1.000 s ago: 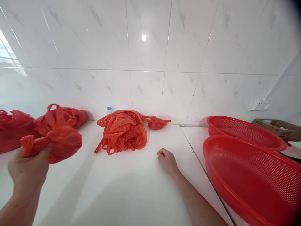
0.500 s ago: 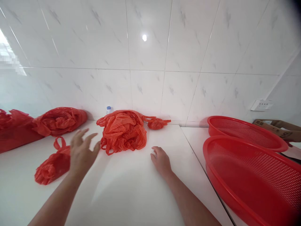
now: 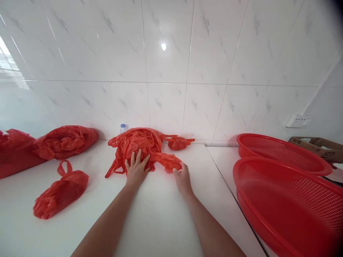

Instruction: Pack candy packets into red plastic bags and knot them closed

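Note:
A crumpled heap of thin red plastic bags (image 3: pixel 142 137) lies on the white table near the wall. My left hand (image 3: pixel 137 169) rests on the front of the heap with its fingers spread. To its right, my right hand (image 3: pixel 183 178) pinches the end of one red plastic bag (image 3: pixel 167 160), which stretches out from the heap. A rolled red bag bundle (image 3: pixel 63 191) with a loop handle lies at the left. Behind the right hand sits a small knotted red bag (image 3: pixel 178 143).
Two red perforated plastic baskets (image 3: pixel 281 162) stand at the right, by a cardboard box (image 3: pixel 316 146). More red bag bundles (image 3: pixel 69 141) lie at the back left. A bottle with a blue cap (image 3: pixel 123 127) stands behind the heap, against the tiled wall (image 3: pixel 171 103).
My left hand has moved right from beside the rolled bundle onto the heap. My right hand has taken hold of a bag, now drawn out to the right.

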`<state>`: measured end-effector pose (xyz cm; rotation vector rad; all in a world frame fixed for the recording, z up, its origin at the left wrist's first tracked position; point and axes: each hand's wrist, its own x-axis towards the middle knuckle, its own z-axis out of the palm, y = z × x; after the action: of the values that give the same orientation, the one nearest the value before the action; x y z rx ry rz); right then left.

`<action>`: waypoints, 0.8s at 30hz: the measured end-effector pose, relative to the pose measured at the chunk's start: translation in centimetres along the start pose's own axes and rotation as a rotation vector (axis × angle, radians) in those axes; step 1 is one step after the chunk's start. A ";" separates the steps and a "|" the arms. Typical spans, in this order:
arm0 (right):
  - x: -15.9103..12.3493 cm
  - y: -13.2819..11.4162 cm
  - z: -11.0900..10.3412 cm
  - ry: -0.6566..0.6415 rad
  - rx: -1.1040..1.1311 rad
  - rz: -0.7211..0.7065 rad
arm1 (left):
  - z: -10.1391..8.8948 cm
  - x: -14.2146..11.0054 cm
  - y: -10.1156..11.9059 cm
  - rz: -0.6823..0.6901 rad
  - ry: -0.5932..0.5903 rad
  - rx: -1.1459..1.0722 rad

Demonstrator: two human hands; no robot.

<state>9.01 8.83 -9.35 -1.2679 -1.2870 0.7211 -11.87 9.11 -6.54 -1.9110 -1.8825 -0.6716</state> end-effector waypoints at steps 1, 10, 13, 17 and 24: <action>0.6 0.3 -1.0 0.091 0.014 0.056 | 0.3 0.2 -0.1 -0.019 0.000 0.000; 2.2 1.8 -6.7 0.367 0.097 0.258 | -0.7 0.0 0.1 -0.014 0.089 -0.043; 1.7 1.7 -6.6 0.346 0.115 0.253 | -1.0 -1.0 1.2 0.055 0.211 -0.099; 1.5 1.7 -6.6 0.292 0.173 0.219 | -0.7 -2.1 4.0 0.295 0.163 -0.388; 1.7 2.1 -7.2 0.202 0.198 0.174 | 1.3 -2.9 9.2 -0.134 -0.357 -1.177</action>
<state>16.65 8.96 -9.54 -1.2649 -0.9265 0.8009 -2.55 7.11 -8.64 -2.6908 -2.0035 -1.8983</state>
